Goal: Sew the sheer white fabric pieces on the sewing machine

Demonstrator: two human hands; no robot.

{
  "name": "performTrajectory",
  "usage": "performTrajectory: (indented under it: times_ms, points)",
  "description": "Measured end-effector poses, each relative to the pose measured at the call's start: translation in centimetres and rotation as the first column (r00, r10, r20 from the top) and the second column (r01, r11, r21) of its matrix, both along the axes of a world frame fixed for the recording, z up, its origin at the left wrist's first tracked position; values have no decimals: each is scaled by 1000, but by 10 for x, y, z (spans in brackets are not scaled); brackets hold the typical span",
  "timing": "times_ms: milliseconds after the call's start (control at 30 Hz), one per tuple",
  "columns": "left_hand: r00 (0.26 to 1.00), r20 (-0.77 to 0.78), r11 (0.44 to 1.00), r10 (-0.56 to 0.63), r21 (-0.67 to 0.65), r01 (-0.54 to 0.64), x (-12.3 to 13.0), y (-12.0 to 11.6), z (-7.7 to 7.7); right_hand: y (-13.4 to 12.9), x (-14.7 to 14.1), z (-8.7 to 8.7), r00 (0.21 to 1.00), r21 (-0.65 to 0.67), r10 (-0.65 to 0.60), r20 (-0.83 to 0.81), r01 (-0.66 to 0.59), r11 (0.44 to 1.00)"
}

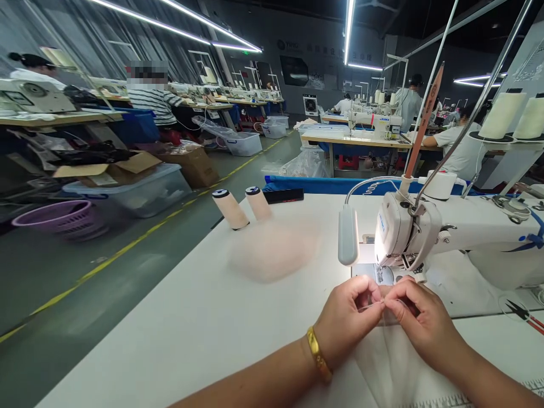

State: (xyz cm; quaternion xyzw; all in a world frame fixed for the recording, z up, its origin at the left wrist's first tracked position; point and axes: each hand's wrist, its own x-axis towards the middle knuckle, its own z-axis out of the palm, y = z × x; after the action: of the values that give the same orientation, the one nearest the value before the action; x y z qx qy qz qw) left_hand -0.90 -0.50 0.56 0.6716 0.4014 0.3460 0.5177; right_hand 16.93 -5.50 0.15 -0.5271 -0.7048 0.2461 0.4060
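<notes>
My left hand point(351, 314), with a gold bracelet point(318, 354) at the wrist, pinches the edge of a thin, sheer whitish fabric point(389, 362). Fingertips nearly touching it, my right hand point(425, 320) pinches the same fabric just to the right. Both hands are in front of the needle area of a white sewing machine point(399, 226). The fabric hangs down from the fingers toward the table's front edge. A lit lamp point(348, 235) stands left of the machine head. Further left on the white table point(204, 334) lies a blurred pale pink piece of fabric point(274, 249).
Two thread cones point(230, 209) and a black box point(284, 196) are at the table's far left corner. Red-handled snips point(527, 316) lie at the right, with a ruler point(450, 401) near the front edge. Beyond are bins, a purple basket point(59, 218) and several people at machines.
</notes>
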Motion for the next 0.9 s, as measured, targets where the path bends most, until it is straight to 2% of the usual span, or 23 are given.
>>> performTrajectory:
  times_ms: [167, 400, 633, 900]
  points:
    - [999, 42, 1000, 10, -4, -10, -1, 0, -4, 0, 1, -1, 1000, 12, 5, 22, -6, 1000]
    - [1000, 18, 999, -3, -44, 4, 0, 2, -4, 0, 1, -1, 999, -24, 31, 14, -31, 999]
    - [1000, 14, 999, 11, 31, -11, -2, 1, -6, 0, 5, -3, 998, -112, 55, -6, -56, 992]
    - [1000, -1, 998, 4, 63, -4, -5, 1, -8, 0, 2, 0, 998, -95, 67, -11, -68, 993]
